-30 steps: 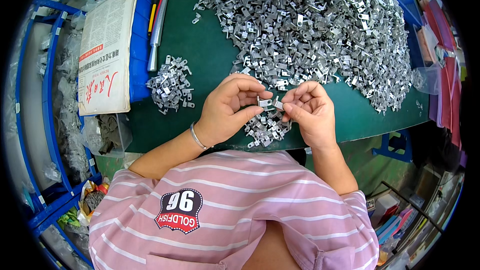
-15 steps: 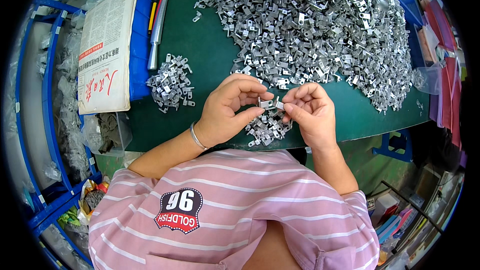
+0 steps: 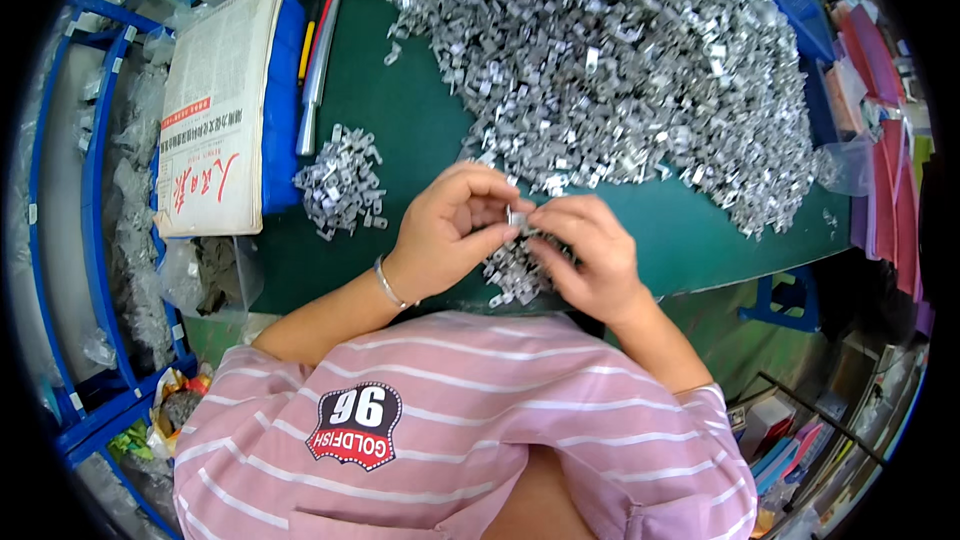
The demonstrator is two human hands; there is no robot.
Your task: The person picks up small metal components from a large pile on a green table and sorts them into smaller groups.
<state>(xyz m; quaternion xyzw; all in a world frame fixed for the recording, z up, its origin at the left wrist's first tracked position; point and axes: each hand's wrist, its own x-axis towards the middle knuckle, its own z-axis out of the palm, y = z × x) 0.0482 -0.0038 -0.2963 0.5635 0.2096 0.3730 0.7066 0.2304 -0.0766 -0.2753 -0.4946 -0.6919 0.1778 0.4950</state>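
My left hand (image 3: 450, 228) pinches a small silver metal bracket (image 3: 516, 220) between thumb and fingers, a little above the table's near edge. Against the bracket's right side are the fingertips of my right hand (image 3: 592, 252), its fingers bent and smeared by motion. Whether they grip a piece of their own cannot be made out. Beneath both hands lies a small pile of the same brackets (image 3: 515, 275), partly covered by the right fingers. Another small heap of brackets (image 3: 342, 183) sits left of my left hand. A very large mound of them (image 3: 610, 60) spreads across the far side.
The table (image 3: 400, 105) has a dark green top. At its left, newspapers (image 3: 215, 120) rest on a blue bin (image 3: 285, 100), beside a metal rod-like tool (image 3: 317, 80). Blue shelving (image 3: 100, 200) stands farther left. A blue stool (image 3: 785, 300) is below the right edge.
My right hand has moved left and its fingertips now meet the bracket at my left fingers. The separate bracket it pinched earlier no longer shows apart. My left hand has hardly moved.
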